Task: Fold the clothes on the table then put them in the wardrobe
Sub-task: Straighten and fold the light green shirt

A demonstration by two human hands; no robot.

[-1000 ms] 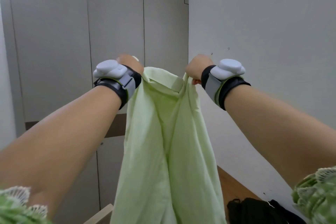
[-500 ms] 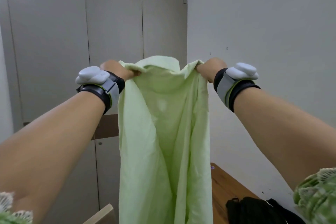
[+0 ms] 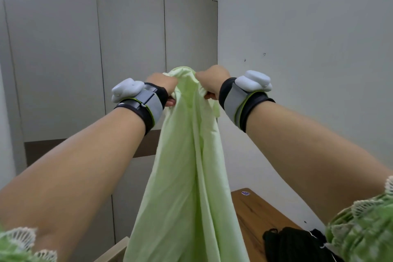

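A light green garment (image 3: 187,176) hangs in the air in front of me, held up by its top edge. My left hand (image 3: 163,85) grips the top on the left and my right hand (image 3: 212,80) grips it on the right, the two fists close together. The cloth bunches between them and falls in long folds past the bottom of the view. The wooden table (image 3: 255,215) shows at the lower right, partly hidden by the garment. Grey wardrobe doors (image 3: 131,38) stand behind.
A black garment (image 3: 297,244) lies on the table at the lower right. A pale wall (image 3: 308,27) rises on the right. A light wooden edge (image 3: 110,251) shows at the bottom left of the green cloth.
My hands have come closer together, gathering the top of the green garment into a bunch. The view has tilted down slightly and more of the table shows.
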